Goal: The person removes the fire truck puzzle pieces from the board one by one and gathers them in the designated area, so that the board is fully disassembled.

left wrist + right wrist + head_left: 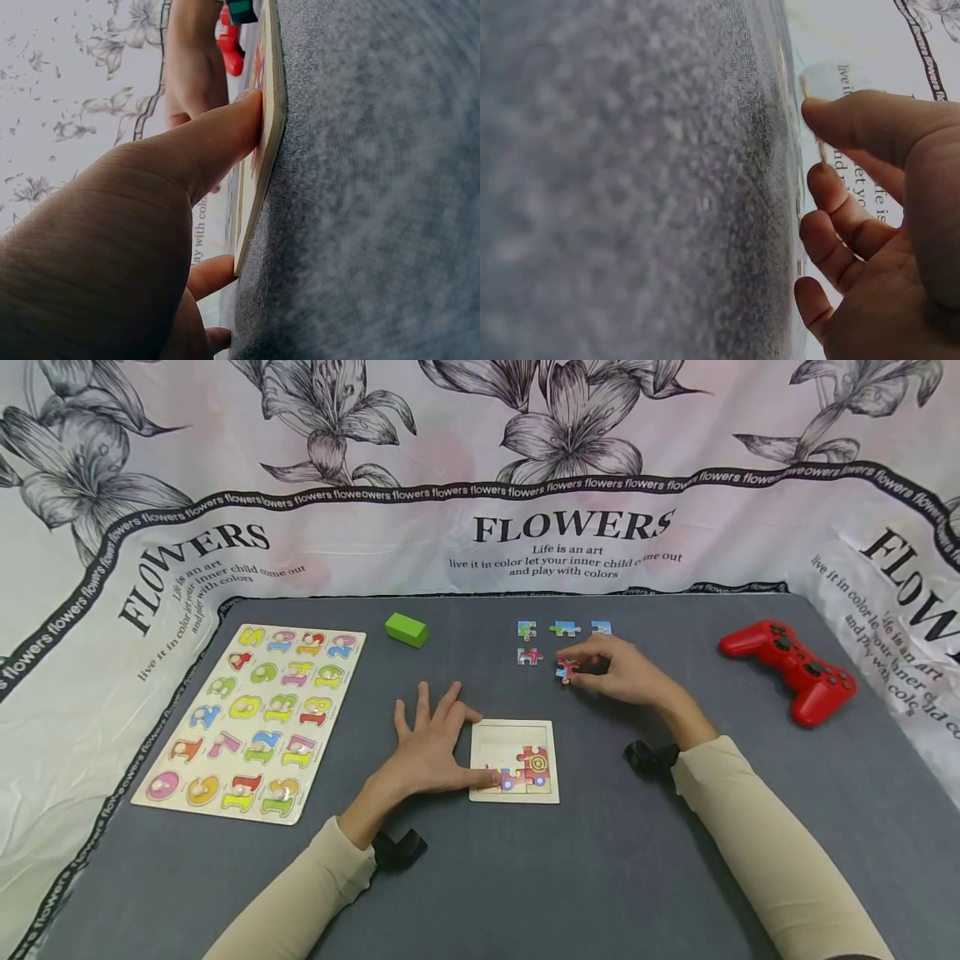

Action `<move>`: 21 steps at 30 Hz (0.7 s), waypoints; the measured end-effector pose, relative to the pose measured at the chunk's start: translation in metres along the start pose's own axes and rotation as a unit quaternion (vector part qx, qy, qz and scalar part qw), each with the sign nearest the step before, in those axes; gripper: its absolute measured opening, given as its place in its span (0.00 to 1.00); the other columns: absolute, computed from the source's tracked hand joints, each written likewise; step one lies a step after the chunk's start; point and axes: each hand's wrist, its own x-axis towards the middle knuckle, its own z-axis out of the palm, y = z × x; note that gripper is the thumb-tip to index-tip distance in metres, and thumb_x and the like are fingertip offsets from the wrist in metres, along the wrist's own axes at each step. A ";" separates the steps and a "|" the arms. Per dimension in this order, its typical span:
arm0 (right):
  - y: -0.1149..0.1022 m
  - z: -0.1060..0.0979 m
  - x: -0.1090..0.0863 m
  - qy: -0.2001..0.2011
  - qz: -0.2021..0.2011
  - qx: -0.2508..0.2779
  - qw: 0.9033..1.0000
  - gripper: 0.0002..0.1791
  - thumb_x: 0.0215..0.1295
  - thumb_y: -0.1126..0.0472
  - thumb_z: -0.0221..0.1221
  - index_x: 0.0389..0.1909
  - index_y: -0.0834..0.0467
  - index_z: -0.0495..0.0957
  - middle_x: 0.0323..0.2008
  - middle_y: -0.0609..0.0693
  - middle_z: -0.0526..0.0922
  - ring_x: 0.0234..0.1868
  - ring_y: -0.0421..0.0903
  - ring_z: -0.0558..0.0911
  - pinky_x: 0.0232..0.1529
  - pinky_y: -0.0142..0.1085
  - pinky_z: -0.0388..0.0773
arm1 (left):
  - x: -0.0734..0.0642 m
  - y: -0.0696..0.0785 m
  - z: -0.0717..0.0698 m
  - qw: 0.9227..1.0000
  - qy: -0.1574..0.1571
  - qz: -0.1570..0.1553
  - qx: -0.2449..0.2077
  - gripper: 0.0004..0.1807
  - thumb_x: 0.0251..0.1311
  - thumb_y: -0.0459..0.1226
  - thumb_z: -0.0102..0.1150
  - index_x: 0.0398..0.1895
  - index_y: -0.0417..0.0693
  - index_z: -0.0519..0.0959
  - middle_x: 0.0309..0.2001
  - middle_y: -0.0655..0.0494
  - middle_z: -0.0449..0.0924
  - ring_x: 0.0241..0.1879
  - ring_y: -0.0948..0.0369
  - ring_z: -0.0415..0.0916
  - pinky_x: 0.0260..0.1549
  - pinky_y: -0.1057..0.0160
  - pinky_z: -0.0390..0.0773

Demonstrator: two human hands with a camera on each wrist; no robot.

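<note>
Head view: the thumb and fingertips of the right hand (618, 670) are closed to a narrow pinch with a puzzle piece (565, 673) between them, its picture side partly visible. To do this step well, I would grip the piece only by its edges, hold it level and check which way its tabs point before lowering it. The left hand (427, 752) is spread wide and grasps nothing; its thumb rests on the lower left part of the tray (491, 743) and its index fingertip meets the upper left corner. That light hold looks enough to steady the tray, though the thumb covers part of the picture and would have to lift if the place under it were needed.

The pinched piece lies right at the right fingertips, apart from the desk as far as the right wrist view lets one judge, where it shows nearly edge-on. The tray is below and left of those fingers, and just right of the left palm. Its joined pieces (536, 764) sit to the right of the left thumb tip. A red loose piece (529, 657) lies just left of the right fingers; three blue-topped pieces (565, 628) lie in a row beyond them, the rightmost near the knuckles.
</note>
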 end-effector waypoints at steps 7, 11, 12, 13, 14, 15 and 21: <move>0.004 0.002 0.006 -0.013 0.011 -0.014 1.000 0.20 0.68 0.60 0.66 0.61 0.55 0.82 0.47 0.55 0.84 0.44 0.49 0.75 0.47 0.44 0.71 | 0.000 0.000 0.002 1.000 0.001 0.001 0.003 0.46 0.43 0.67 0.73 0.64 0.59 0.70 0.84 0.48 0.39 0.80 0.36 0.18 0.68 0.26 0.19; 0.007 0.001 0.011 -0.012 -0.002 -0.030 0.999 0.20 0.67 0.62 0.66 0.60 0.56 0.83 0.46 0.54 0.85 0.42 0.49 0.74 0.45 0.43 0.70 | 0.000 0.000 0.002 1.000 -0.001 0.000 0.004 0.46 0.43 0.68 0.73 0.64 0.59 0.70 0.84 0.49 0.39 0.80 0.37 0.17 0.69 0.26 0.19; 0.007 0.001 0.012 -0.012 -0.005 -0.034 0.999 0.20 0.67 0.62 0.66 0.60 0.56 0.83 0.46 0.54 0.85 0.41 0.49 0.74 0.44 0.42 0.69 | 0.000 0.000 0.002 1.000 -0.001 0.000 0.003 0.46 0.43 0.68 0.73 0.64 0.59 0.70 0.84 0.48 0.39 0.80 0.37 0.17 0.69 0.26 0.19; 0.008 0.000 0.013 -0.011 -0.008 -0.038 0.999 0.20 0.67 0.63 0.66 0.59 0.56 0.83 0.46 0.54 0.85 0.40 0.49 0.75 0.43 0.42 0.68 | 0.000 0.001 0.002 1.000 -0.002 -0.001 0.004 0.46 0.43 0.68 0.73 0.64 0.59 0.70 0.84 0.49 0.39 0.80 0.38 0.17 0.69 0.27 0.18; 0.008 0.000 0.014 -0.011 -0.010 -0.042 0.999 0.20 0.67 0.63 0.66 0.59 0.57 0.83 0.46 0.54 0.85 0.39 0.49 0.74 0.43 0.42 0.66 | 0.000 0.001 0.002 1.000 -0.002 -0.001 0.003 0.46 0.43 0.68 0.73 0.64 0.59 0.70 0.84 0.49 0.39 0.80 0.38 0.17 0.69 0.27 0.18; 0.008 0.000 0.015 -0.011 -0.012 -0.048 0.999 0.20 0.67 0.63 0.66 0.59 0.57 0.83 0.45 0.54 0.85 0.38 0.49 0.74 0.42 0.42 0.64 | 0.000 0.001 0.001 1.000 -0.002 -0.001 0.003 0.46 0.43 0.68 0.73 0.64 0.59 0.71 0.84 0.49 0.39 0.80 0.38 0.17 0.69 0.27 0.18; 0.010 0.000 0.019 -0.003 -0.013 -0.056 0.998 0.21 0.67 0.64 0.64 0.61 0.57 0.82 0.43 0.55 0.83 0.36 0.49 0.73 0.40 0.42 0.59 | 0.000 0.000 0.000 1.000 -0.001 -0.002 0.002 0.46 0.43 0.67 0.72 0.64 0.59 0.70 0.84 0.49 0.38 0.80 0.38 0.16 0.69 0.27 0.18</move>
